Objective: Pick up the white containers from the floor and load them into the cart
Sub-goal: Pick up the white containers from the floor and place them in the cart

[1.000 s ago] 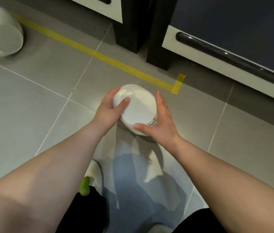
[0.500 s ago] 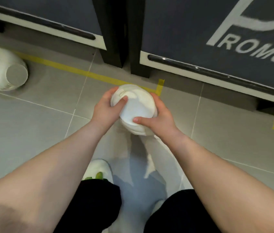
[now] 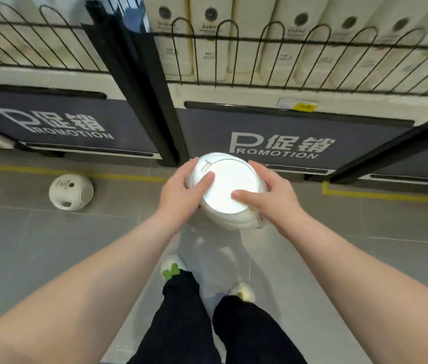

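I hold a round white container (image 3: 227, 189) with a flat lid in front of me, well above the floor. My left hand (image 3: 184, 191) grips its left side, thumb on the lid. My right hand (image 3: 270, 197) grips its right side, thumb also on the lid. A second white container (image 3: 71, 191) lies on its side on the grey tiles to the left, near the yellow tape line. No cart is in view.
A shop shelf unit (image 3: 286, 143) with dark "PROMOTION" panels and wire fencing (image 3: 260, 51) stands straight ahead, stocked with pale packages. A black upright post (image 3: 139, 88) divides it. Yellow floor tape (image 3: 381, 195) runs along its base. My legs and shoes (image 3: 173, 269) are below.
The container has come up off the floor in both hands and my view has risen, so the shelves above the panels now show. The other container looks farther away.
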Motion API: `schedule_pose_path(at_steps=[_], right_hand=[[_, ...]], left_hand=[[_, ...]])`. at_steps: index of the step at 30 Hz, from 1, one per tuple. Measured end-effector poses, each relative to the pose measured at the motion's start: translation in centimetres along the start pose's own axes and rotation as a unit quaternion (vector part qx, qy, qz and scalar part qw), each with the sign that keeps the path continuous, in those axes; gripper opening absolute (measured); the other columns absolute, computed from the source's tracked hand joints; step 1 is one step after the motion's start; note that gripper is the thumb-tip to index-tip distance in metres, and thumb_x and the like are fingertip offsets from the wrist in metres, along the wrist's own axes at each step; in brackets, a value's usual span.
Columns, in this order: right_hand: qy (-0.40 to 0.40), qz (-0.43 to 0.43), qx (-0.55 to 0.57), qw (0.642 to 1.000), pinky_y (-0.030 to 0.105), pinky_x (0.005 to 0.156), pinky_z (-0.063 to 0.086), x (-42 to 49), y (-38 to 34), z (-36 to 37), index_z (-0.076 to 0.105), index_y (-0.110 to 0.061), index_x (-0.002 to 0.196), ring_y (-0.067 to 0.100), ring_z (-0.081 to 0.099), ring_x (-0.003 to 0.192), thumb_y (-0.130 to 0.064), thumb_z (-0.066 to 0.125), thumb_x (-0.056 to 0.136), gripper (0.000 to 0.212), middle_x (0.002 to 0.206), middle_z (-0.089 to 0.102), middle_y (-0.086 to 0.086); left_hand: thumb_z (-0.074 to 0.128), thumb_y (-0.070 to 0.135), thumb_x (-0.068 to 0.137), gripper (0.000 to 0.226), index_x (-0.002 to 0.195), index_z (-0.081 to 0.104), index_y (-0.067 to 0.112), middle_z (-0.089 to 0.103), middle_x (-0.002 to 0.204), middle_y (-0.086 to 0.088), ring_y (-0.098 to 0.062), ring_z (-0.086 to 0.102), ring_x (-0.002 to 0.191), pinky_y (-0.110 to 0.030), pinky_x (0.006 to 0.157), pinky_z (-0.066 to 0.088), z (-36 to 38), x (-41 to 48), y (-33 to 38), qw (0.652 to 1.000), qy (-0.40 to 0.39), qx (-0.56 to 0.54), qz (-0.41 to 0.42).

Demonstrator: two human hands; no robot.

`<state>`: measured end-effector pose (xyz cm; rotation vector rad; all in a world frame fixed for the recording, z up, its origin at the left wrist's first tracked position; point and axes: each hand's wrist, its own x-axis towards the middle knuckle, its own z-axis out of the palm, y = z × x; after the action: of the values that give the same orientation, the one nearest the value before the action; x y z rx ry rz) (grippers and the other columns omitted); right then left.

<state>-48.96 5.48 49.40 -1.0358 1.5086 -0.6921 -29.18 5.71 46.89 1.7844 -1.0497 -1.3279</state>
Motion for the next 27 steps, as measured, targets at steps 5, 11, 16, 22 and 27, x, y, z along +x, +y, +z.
schedule_pose_path(at_steps=[5,11,16,22,27], right_hand=[[0.061,-0.024,0.028,0.997,0.04,0.093,0.053,-7.4,-2.8,-7.6,0.061,-0.032,0.122,0.012,0.062,0.107,-0.029,0.086,0.056,0.071,0.116,0.066,-0.01],[0.163,-0.03,0.072,0.983,0.041,0.093,0.052,-12.8,-2.8,-15.9,0.058,-0.03,0.127,0.015,0.061,0.11,-0.034,0.084,0.056,0.076,0.119,0.064,-0.009],[0.268,-0.019,0.112,0.957,0.037,0.095,0.05,-15.4,-1.9,-22.9,0.057,-0.028,0.13,0.013,0.058,0.111,-0.024,0.084,0.066,0.069,0.12,0.061,-0.011],[0.426,0.0,0.158,0.891,0.023,0.082,0.05,-16.9,-1.1,-31.0,0.061,-0.031,0.121,0.009,0.06,0.108,-0.023,0.083,0.068,0.058,0.117,0.063,-0.013],[0.551,0.019,0.198,0.811,0.028,0.092,0.05,-20.1,-0.1,-36.7,0.059,-0.025,0.127,0.011,0.059,0.111,-0.022,0.084,0.067,0.066,0.123,0.061,-0.01]], left_hand=[[0.065,0.062,0.073,0.067,0.134,0.049,0.041,0.053,0.135,0.014,-0.018,0.056,0.118,-0.043,0.08,0.059,4.4,-5.2,7.0,0.995,-0.057,0.059,0.063],[0.064,0.071,0.066,0.077,0.136,0.046,0.043,0.053,0.137,0.012,-0.017,0.053,0.121,-0.047,0.094,0.052,12.7,-7.1,12.5,0.973,-0.153,0.105,0.139],[0.064,0.072,0.065,0.077,0.135,0.047,0.044,0.053,0.137,0.013,-0.016,0.054,0.122,-0.048,0.095,0.052,20.9,-7.2,16.8,0.944,-0.258,0.113,0.174],[0.062,0.068,0.068,0.072,0.134,0.047,0.042,0.057,0.132,0.008,-0.02,0.058,0.116,-0.046,0.086,0.057,33.4,-7.1,23.1,0.875,-0.4,0.161,0.219],[0.062,0.073,0.064,0.069,0.127,0.05,0.051,0.058,0.129,0.015,-0.017,0.059,0.114,-0.047,0.09,0.055,44.2,-9.4,27.5,0.787,-0.519,0.202,0.266]])
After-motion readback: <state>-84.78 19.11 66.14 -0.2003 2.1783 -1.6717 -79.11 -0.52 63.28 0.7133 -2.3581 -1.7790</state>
